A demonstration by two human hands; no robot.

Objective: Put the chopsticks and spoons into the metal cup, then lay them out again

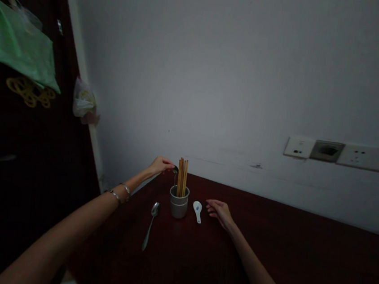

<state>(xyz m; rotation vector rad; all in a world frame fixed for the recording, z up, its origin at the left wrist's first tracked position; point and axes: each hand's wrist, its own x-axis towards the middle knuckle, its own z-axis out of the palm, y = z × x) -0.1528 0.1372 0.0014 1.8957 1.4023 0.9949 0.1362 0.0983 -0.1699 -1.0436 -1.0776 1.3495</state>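
A grey cup (pixel 178 206) stands on the dark red table (pixel 265 258) with several wooden chopsticks (pixel 182 176) upright in it. My left hand (pixel 160 164) hovers just left of the chopstick tops, fingers pinched on a metal spoon (pixel 174 171) whose handle points down toward the cup. A second metal spoon (pixel 150 225) lies on the table left of the cup. A small white ceramic spoon (pixel 197 210) lies right of the cup. My right hand (pixel 219 210) rests on the table beside the white spoon, fingers loosely spread, holding nothing.
A white wall rises behind the table with a row of sockets (pixel 344 154) at the right. A dark door (pixel 23 142) at the left carries a green cloth (pixel 19 47) and a hanging plastic bag (pixel 84 101).
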